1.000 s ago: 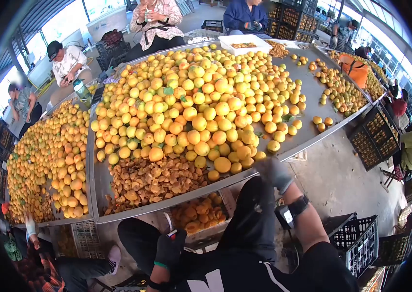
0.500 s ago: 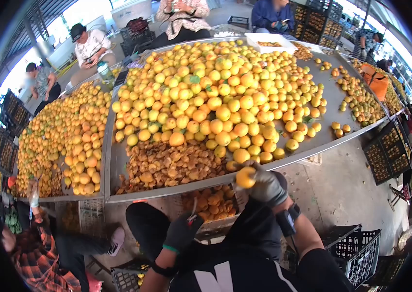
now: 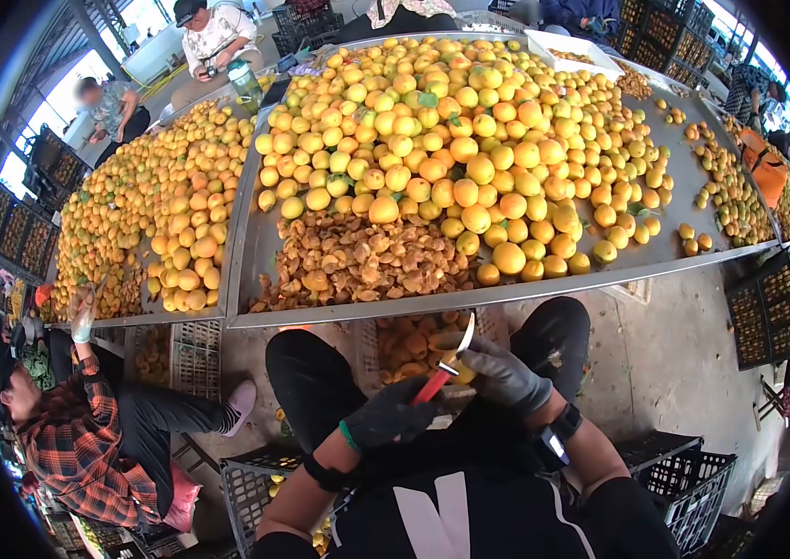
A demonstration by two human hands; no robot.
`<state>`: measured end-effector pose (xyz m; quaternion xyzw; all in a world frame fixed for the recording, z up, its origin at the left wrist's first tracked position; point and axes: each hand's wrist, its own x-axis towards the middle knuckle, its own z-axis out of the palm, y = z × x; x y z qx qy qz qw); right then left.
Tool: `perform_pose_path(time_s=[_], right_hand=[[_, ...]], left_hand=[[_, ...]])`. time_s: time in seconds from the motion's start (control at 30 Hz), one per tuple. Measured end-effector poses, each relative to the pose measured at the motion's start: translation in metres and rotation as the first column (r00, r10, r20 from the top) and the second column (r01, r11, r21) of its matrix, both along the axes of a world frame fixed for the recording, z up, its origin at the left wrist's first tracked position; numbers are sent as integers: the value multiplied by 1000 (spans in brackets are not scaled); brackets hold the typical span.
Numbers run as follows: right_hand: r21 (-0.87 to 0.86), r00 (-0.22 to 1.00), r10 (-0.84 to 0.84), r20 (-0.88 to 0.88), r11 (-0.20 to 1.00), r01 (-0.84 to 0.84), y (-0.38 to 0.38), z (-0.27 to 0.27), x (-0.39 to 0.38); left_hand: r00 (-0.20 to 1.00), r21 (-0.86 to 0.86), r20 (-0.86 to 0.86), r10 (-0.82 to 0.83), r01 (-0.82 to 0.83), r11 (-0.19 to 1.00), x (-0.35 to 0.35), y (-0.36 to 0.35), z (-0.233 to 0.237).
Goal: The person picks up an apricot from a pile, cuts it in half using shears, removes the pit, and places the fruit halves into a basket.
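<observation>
My left hand (image 3: 390,413), in a dark glove, is closed round the red handle (image 3: 432,386) of a knife with a short curved blade (image 3: 466,337) pointing up. Beside the blade my right hand (image 3: 505,374), in a grey glove, grips an apricot (image 3: 463,373), mostly hidden by the glove and knife. Both hands are above my lap, just off the table's near edge. Under that edge a crate of orange apricot halves (image 3: 404,340) shows between my knees. On the table a heap of whole apricots (image 3: 451,158) rises behind a pile of brownish pits (image 3: 367,261).
A raised metal rim (image 3: 507,303) edges the table. At left, a person in a plaid shirt (image 3: 87,438) sits by another apricot heap (image 3: 143,205). Black crates stand at lower right (image 3: 693,484) and beside my left side (image 3: 250,494). A white tray (image 3: 572,54) lies at the back.
My right hand has come down from the table's edge to my lap with the apricot. The knife in my left hand is now against or close to it. The view has shifted.
</observation>
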<state>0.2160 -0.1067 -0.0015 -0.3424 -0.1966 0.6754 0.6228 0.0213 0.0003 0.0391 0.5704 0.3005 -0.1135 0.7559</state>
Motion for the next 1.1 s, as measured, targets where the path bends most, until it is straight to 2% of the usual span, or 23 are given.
perform_pose_path(time_s=[0.03, 0.07, 0.1, 0.13, 0.17, 0.23, 0.37, 0.43, 0.47, 0.5, 0.53, 0.57, 0.63, 0.67, 0.7, 0.73, 0.77, 0.83, 0.87, 0.93, 0.97, 1.03, 1.1], right_hand=[[66, 990, 76, -123, 995, -68, -2, 7, 1], [64, 989, 77, -124, 996, -69, -3, 13, -2], [44, 1000, 20, -22, 999, -19, -4, 18, -6], [28, 996, -35, 80, 999, 33, -5, 22, -10], [26, 996, -34, 78, 999, 32, -7, 26, -12], [-14, 868, 47, 494, 999, -45, -7, 31, -13], [-14, 885, -14, 465, 1000, 24, -10, 23, -23], [-20, 894, -24, 448, 999, 37, -10, 22, -24], [-20, 894, -22, 447, 999, 34, -9, 24, -22], [23, 854, 37, 519, 998, -57, -8, 28, -19], [58, 802, 87, 591, 987, -150, -9, 32, -16], [58, 803, 87, 590, 987, -150, -10, 34, -16], [67, 932, 146, 331, 982, -178, -13, 38, -15], [66, 932, 147, 330, 982, -178, -14, 44, -14], [30, 835, 129, 534, 985, -171, -15, 50, -13], [-4, 693, 112, 712, 988, -156, -15, 53, -12], [-4, 693, 114, 712, 988, -157, -16, 48, -12], [137, 606, -16, 795, 979, -153, -18, 32, -14], [137, 606, -16, 795, 978, -155, -19, 30, -17], [89, 769, -13, 639, 994, -57, -20, 29, -23], [89, 770, -9, 638, 994, -62, -21, 30, -23], [-4, 790, 65, 610, 997, -79, -24, 38, -24], [37, 770, 35, 637, 996, -76, -23, 41, -26]], left_hand=[[994, 60, 37, 104, -106, 993, -1, -2, -5], [994, 58, 36, 105, -107, 993, -1, -3, -13], [981, 620, 194, 25, -142, 771, 0, -2, -24], [954, 937, 269, -130, -228, 264, 0, -4, -28], [955, 937, 267, -129, -226, 266, -2, -6, -30], [990, 995, 89, -111, -94, -43, -1, -7, -29], [990, 992, -99, -98, 91, -90, 3, -12, -20], [983, 985, 101, -154, -77, 157, 2, -12, -23], [983, 985, 100, -151, -76, 157, 3, -12, -11], [994, 638, 105, -41, -36, 770, 3, -13, 4], [998, -29, 37, 46, -45, 999, 3, -13, 14], [998, -29, 35, 46, -45, 999, 0, -12, 10], [987, -199, 80, 136, -118, 973, -10, -8, -4], [987, -199, 79, 136, -118, 973, -8, -10, -9], [949, 276, 297, 102, -188, 943, -5, -14, -12], [886, 660, 462, -35, -317, 681, -3, -15, -13], [886, 660, 462, -34, -317, 681, -4, -15, -12], [962, 874, 257, -94, -190, 447, -7, -16, -6], [962, 874, 258, -93, -191, 446, -7, -17, -4], [991, 949, 113, -76, -85, 304, -8, -21, -2], [991, 949, 111, -71, -85, 305, -9, -22, -3], [989, 985, 77, -130, -56, 160, -13, -24, -4], [989, 988, 77, -127, -58, 143, -14, -24, -6]])
